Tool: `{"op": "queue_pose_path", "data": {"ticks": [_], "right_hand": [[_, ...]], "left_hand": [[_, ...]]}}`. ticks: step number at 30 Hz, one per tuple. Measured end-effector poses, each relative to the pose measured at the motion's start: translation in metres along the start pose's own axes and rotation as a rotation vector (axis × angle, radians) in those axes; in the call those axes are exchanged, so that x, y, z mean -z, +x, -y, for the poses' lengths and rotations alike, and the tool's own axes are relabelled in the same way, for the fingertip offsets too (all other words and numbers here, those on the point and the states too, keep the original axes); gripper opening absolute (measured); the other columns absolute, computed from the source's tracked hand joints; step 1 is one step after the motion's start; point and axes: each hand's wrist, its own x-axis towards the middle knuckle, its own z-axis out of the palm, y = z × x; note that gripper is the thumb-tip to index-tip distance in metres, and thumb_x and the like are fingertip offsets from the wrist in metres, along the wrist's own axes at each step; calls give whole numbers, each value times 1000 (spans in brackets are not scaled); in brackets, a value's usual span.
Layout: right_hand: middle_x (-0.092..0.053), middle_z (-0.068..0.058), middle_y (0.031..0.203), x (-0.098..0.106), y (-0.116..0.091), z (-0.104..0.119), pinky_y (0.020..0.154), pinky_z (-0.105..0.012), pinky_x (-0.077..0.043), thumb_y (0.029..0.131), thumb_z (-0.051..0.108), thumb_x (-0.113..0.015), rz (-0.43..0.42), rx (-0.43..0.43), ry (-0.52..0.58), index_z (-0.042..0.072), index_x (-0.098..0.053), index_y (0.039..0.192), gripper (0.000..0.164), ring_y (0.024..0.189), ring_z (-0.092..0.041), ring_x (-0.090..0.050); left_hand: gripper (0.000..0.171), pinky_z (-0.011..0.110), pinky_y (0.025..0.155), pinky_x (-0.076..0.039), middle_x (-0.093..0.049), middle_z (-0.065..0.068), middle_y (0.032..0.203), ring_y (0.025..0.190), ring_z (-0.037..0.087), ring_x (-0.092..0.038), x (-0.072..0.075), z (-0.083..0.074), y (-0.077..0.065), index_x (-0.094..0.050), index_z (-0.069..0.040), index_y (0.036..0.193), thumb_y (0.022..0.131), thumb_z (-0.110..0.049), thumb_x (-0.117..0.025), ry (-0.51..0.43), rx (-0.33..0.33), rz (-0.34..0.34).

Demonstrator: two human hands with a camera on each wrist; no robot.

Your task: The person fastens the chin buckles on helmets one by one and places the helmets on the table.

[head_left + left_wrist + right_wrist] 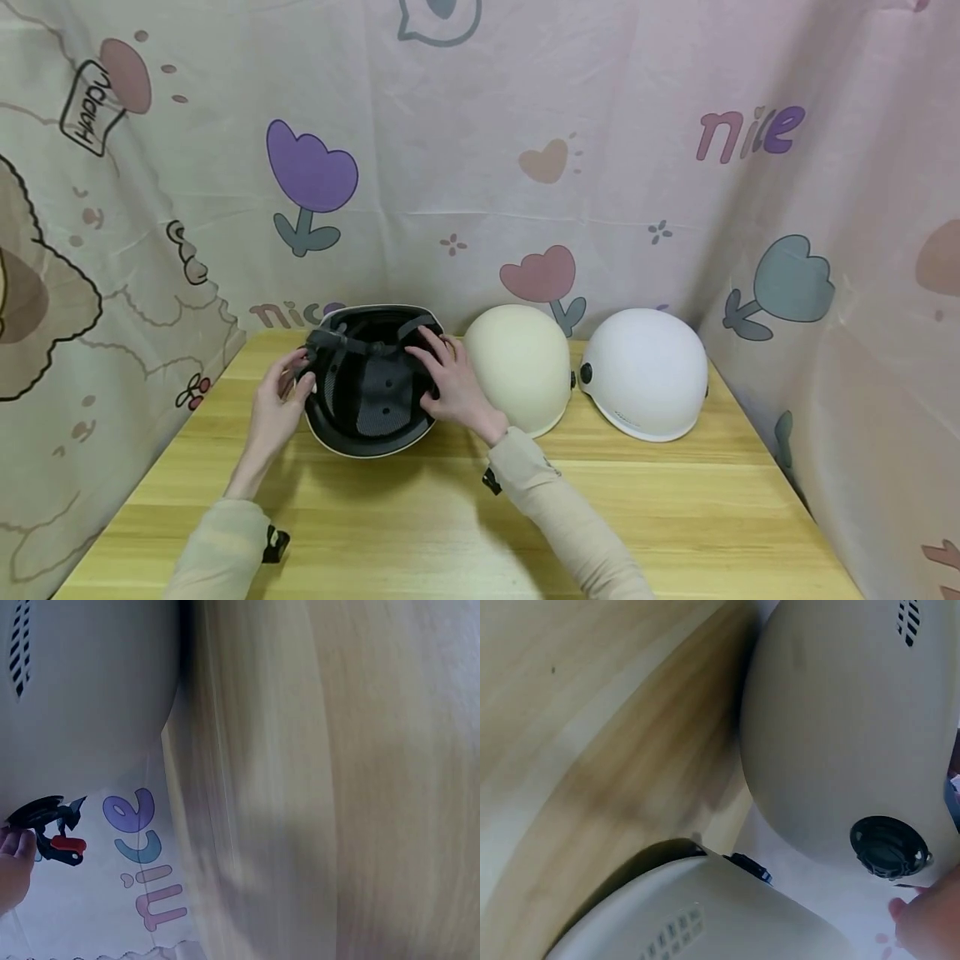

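An upturned helmet (386, 400) rests at the left of the table, its black lining and dark chin strap (360, 342) facing me. My left hand (275, 408) grips its left rim, thumb in front and fingers curled behind. Over the right rim, my right hand (459, 387) holds on with its fingers inside, by the strap. The left wrist view shows the pale shell (82, 697), and a black buckle with a red tab (69, 844) hanging near the left fingertips. In the right wrist view a round black knob (889, 847) sits on the shell near my right hand (934, 922).
A cream helmet (517, 367) stands dome-up just right of the held one, close to my right wrist. Beside it is a white helmet (648, 375). The wooden table (420, 533) meets a printed cloth backdrop (450, 167) behind and at both sides.
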Motion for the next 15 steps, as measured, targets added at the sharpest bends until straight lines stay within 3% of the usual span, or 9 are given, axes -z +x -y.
{"op": "queue_pose_path", "data": {"ticks": [3, 5, 12, 15], "right_hand": [[-29, -16, 159, 1, 0, 3, 112, -57, -35, 74, 4, -74, -20, 16, -58, 18, -50, 145, 76, 137, -40, -30], [-30, -18, 155, 2, 0, 4, 112, -58, -34, 74, 3, -74, -24, 25, -77, 19, -50, 144, 76, 138, -41, -28], [-22, -10, 167, 8, 5, 5, 114, -61, -31, 76, 8, -74, 94, 18, -138, 19, -38, 153, 86, 154, -37, -17], [-18, -3, 170, 11, 7, 7, 112, -60, -32, 79, 11, -75, 163, -18, -152, 21, -29, 158, 91, 151, -35, -22]], "left_hand": [[45, -3, 100, -32, -56, 17, 132, 120, -13, -46, 2, -1, 0, -47, -2, 147, 103, -9, -55, -3, -3, 10], [47, -3, 100, -31, -55, 19, 134, 115, -18, -42, 2, -2, 0, -44, -3, 149, 103, -8, -54, -1, 5, 21], [50, 2, 98, -33, -53, 15, 133, 112, -18, -43, 3, -4, 0, -40, -4, 151, 103, -8, -52, 31, 47, 33], [52, 2, 94, -34, -52, 12, 131, 113, -16, -44, 2, -5, 0, -38, -5, 153, 103, -9, -52, 26, 39, 38]]}}
